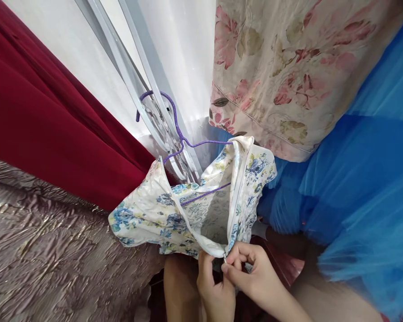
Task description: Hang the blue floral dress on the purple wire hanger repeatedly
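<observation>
Clamps zipper pull (225,258) with right hand (248,266) fingertips, and cloth (212,246) beside with left hand (216,286) — may trap cloth in zipper track (235,192), if pulling crookedly. Farther, could unsettle floral garment (151,219), hung on purple hanger (179,130) at white frame (144,53) — by tugging too hard.

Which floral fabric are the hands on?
The white garment with blue flowers, on the purple hanger; the beige fabric with pink flowers hangs untouched.

Bare left hand (217,290) and right hand (255,270), slim fingers (205,268), bare forearm (284,302)
</observation>
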{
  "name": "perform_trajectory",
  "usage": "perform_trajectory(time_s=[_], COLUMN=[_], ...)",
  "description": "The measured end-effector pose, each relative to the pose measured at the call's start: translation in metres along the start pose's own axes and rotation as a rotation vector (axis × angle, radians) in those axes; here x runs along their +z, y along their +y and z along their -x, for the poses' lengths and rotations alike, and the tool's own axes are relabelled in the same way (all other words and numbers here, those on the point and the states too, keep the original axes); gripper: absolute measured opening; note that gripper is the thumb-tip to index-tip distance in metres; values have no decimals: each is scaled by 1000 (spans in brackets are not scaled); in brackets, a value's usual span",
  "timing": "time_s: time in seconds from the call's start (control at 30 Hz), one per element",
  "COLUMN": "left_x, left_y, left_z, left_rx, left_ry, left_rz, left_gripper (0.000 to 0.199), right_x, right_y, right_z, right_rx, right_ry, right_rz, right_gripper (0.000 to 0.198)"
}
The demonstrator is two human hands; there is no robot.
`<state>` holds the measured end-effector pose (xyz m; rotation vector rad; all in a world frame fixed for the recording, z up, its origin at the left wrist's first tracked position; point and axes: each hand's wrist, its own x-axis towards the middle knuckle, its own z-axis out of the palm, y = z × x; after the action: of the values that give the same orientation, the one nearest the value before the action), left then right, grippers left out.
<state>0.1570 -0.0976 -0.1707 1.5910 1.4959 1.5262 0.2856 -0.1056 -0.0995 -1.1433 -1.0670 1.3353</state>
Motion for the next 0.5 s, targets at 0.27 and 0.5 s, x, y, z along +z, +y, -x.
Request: perform_trajectory(time_s=[0.27,0.5], left_x=[-5,-5], left_y=[27,33], left_z=[-11,-21], left_rx=[195,205], left_ry=[-57,-178], left_rz=[-36,9], left_gripper=[9,14], right_x=[15,27], right_y=[2,-32], right_z=[1,-19], right_rx=[-6,-26], right_ry=[82,160], right_rz=[-266,-492], right_gripper=[34,31])
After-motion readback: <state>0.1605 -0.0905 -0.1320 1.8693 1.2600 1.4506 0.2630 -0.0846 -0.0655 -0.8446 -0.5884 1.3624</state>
